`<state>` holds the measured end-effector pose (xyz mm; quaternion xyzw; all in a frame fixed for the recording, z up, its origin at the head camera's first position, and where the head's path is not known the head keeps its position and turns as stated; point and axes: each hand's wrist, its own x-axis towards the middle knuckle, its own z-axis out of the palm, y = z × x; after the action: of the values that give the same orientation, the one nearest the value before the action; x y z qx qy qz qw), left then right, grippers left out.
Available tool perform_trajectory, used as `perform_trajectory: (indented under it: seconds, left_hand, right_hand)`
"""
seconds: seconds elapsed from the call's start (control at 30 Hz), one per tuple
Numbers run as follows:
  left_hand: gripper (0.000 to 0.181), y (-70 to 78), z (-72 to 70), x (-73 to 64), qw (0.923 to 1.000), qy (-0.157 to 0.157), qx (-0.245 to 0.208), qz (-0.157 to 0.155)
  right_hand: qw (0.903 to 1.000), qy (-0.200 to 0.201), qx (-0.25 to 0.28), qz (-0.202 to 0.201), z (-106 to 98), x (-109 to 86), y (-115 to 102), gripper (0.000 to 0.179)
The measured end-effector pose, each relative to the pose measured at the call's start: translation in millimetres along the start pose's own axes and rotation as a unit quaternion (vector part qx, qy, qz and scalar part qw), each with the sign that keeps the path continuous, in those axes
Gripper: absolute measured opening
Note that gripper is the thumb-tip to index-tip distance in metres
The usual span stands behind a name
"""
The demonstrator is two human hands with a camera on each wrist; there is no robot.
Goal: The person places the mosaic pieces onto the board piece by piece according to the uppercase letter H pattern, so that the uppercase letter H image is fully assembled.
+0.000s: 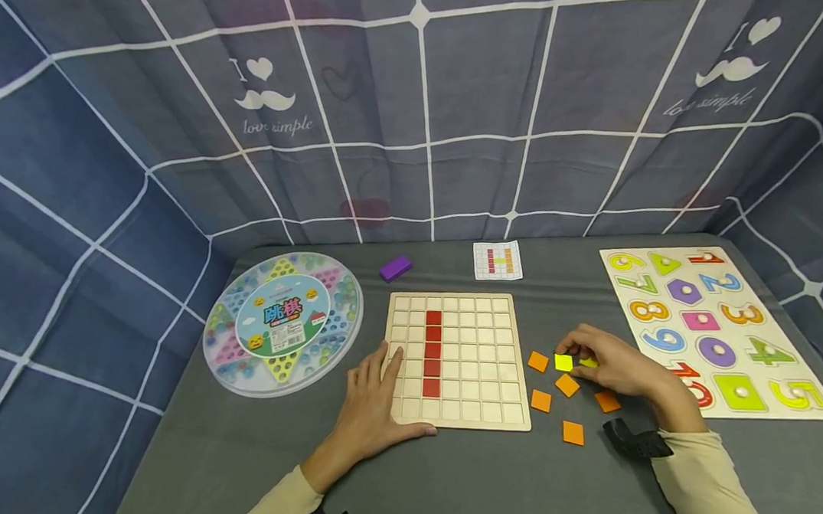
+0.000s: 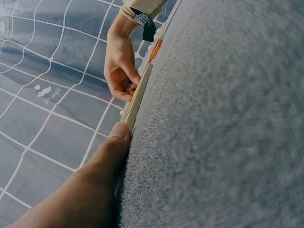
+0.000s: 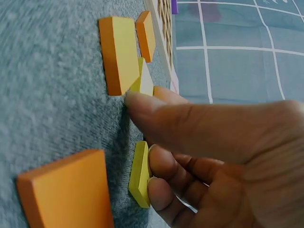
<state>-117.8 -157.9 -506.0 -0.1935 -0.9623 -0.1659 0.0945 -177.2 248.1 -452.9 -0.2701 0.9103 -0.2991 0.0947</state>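
Observation:
A wooden grid board [image 1: 476,361] lies on the table with a column of several red square tiles [image 1: 433,350] in its cells. My left hand [image 1: 371,401] rests at the board's lower left corner, fingers extended along the left edge and thumb along the near edge. To the right of the board, my right hand [image 1: 610,361] pinches a yellow square tile [image 1: 563,362] between thumb and index finger. A second yellow tile [image 3: 139,175] is beside its other fingertips. Several orange tiles [image 1: 572,433] lie scattered around that hand.
Behind the board lie a small printed pattern card [image 1: 497,261] and a purple block [image 1: 396,268]. A round Chinese checkers box [image 1: 278,381] stands to the left. On the right lies a number and shape puzzle board [image 1: 714,343]. A grid-patterned curtain [image 1: 470,175] hangs behind the table.

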Motion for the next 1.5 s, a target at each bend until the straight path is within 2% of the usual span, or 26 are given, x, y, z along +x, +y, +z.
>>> perform_trajectory:
  seconds: [0.23,0.5,1.5]
  left_hand:
    - [0.127,1.7,0.2,1.6,0.9999,-0.011,-0.002,-0.001]
    - [0.128,-0.4,0.7,-0.4,0.9999,-0.01,0.006,-0.004]
    - [0.127,0.0,0.5,-1.0,0.9999,-0.014,0.0,-0.007]
  right_hand:
    - [1.0,0.008,0.001,-0.005,0.8,-3.0,3.2,0.029]
    - [0.9996,0.019,-0.021,0.005,5.4,2.1,3.7,0.028]
    - [0.9995,0.016,-0.019,0.02,5.1,3.2,1.4,0.024]
